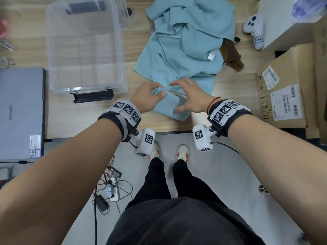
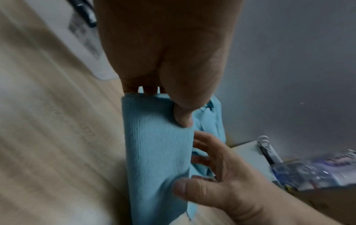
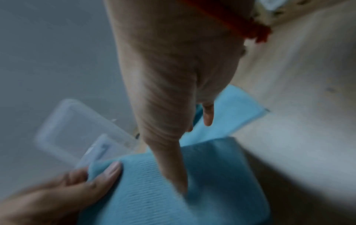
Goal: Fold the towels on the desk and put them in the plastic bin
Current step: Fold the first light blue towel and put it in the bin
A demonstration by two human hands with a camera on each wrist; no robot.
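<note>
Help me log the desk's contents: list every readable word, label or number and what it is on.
"Lenovo" on the grey laptop lid.
"Too" plus a further unclear character, handwritten on the white controller label.
Cardboard box shipping labels: barcodes and print, too small to read.
Towel care tag: unreadable.
Laptop corner sticker: unreadable.
Wristband markers: patterns only, tiny digits unreadable.

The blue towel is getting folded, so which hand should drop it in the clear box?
Probably the left hand. It pinches the blue towel by its near edge, and the clear box sits on its side of the desk. The right hand has its fingers spread, and its grip looks looser.
</note>
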